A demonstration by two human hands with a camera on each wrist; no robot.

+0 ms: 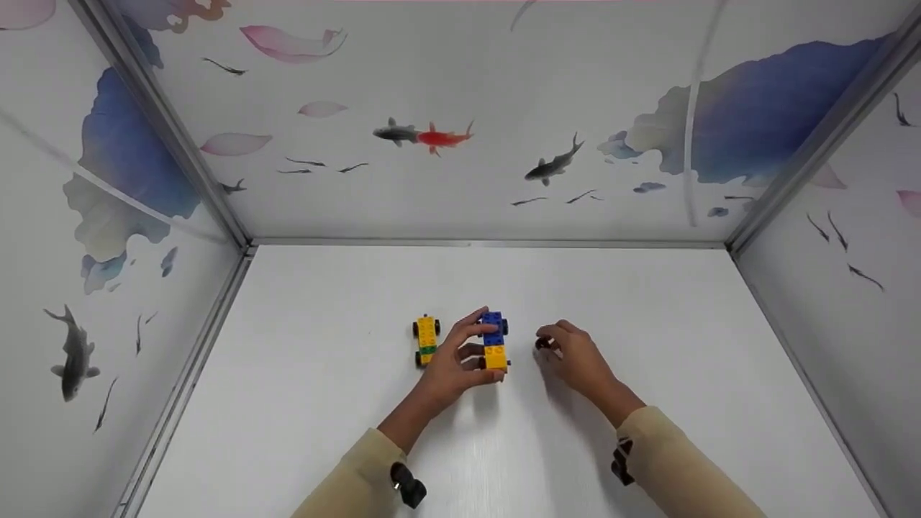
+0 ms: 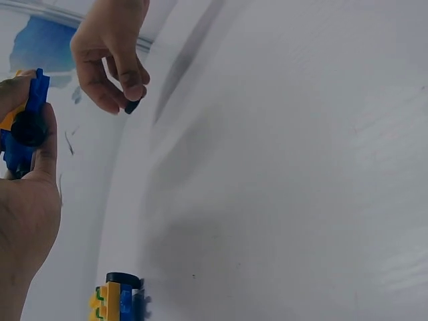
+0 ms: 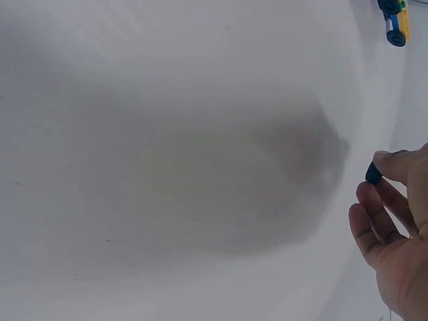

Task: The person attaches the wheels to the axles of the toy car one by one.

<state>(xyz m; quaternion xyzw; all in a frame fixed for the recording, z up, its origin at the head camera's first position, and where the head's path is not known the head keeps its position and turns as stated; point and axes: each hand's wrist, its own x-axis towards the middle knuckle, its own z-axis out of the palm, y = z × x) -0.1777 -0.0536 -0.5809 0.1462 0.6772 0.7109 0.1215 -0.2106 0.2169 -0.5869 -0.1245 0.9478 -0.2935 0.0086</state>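
Note:
My left hand (image 1: 447,365) grips a toy car of blue and yellow building blocks (image 1: 493,332), fingers at its far end and thumb at the near yellow end. A dark wheel (image 2: 29,128) shows on the car's side in the left wrist view. To the right, my right hand (image 1: 575,358) pinches a small black wheel (image 3: 374,173) between thumb and fingertips, apart from the car. Left of my left hand, a second toy car, yellow with a green band (image 1: 427,334), stands on the white table and has black wheels.
The white tabletop (image 1: 324,432) is bounded by printed panels with fish and petals on the left, back and right (image 1: 460,194). Metal rails (image 1: 489,243) run along the table's edges. Dark devices (image 1: 409,485) sit at both sleeves.

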